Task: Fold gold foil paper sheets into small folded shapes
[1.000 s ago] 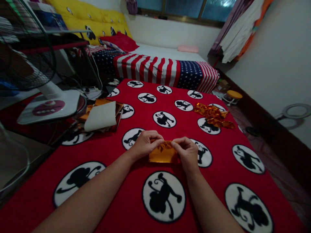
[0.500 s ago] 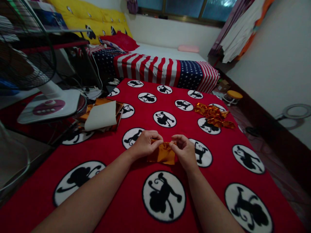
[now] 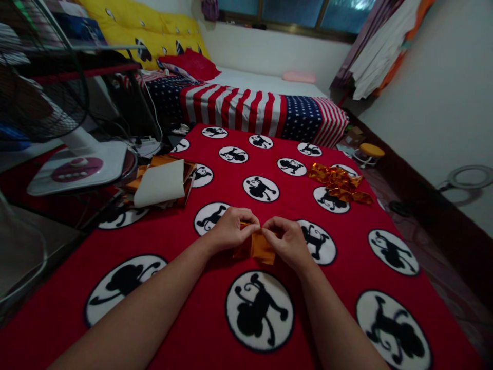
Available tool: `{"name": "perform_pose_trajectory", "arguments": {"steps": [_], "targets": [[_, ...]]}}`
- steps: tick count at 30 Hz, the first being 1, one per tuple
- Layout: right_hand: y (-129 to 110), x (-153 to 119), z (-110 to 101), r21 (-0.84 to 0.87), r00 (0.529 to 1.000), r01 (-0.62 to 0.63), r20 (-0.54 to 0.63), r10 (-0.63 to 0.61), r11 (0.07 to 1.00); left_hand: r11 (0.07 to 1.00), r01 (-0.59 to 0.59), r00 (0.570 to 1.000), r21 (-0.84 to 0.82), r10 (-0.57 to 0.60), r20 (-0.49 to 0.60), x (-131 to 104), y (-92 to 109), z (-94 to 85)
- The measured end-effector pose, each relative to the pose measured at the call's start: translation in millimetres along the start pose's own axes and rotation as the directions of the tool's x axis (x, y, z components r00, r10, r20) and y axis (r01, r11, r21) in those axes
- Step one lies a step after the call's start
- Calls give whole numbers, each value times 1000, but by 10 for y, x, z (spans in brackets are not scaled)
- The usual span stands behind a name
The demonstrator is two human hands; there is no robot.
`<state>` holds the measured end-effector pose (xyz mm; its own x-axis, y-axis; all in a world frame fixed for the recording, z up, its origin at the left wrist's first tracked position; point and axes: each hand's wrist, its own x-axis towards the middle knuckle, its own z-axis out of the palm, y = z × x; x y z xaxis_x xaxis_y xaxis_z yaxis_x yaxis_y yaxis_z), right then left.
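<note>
Near the middle of the red cloth (image 3: 246,216), a small piece of shiny orange foil paper (image 3: 263,250) is held between both hands. My left hand (image 3: 234,227) pinches its upper edge from the left, thumb against curled fingers. From the right, my right hand (image 3: 285,240) pinches the same upper edge, its fingertips close to those of the left. The lower part of the paper hangs below the fingers and looks folded. Part of the paper is hidden behind the fingers.
A stack of orange sheets (image 3: 188,172) with a whitish sheet (image 3: 160,184) on top lies at the left. Folded orange foil pieces (image 3: 335,180) lie at the right. A fan base (image 3: 79,167) stands far left; a bed (image 3: 246,110) is behind.
My right hand has moved left along the paper's upper edge, closer to my left hand. The lower part of the paper has shifted slightly. My left hand has hardly moved.
</note>
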<state>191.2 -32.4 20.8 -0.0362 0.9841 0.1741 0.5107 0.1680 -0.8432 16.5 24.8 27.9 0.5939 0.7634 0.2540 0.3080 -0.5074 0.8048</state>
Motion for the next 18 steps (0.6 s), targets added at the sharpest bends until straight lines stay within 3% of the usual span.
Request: {"name": "perform_pose_trajectory", "arguments": {"steps": [12, 18], "targets": [[-18, -13, -49, 54, 1000, 12, 25, -13, 998, 1000, 2, 1000, -12, -1, 23, 13, 2, -18], [33, -20, -55, 85, 999, -6, 38, 3, 996, 976, 166, 986, -139, -166, 13, 15, -101, -10]]}}
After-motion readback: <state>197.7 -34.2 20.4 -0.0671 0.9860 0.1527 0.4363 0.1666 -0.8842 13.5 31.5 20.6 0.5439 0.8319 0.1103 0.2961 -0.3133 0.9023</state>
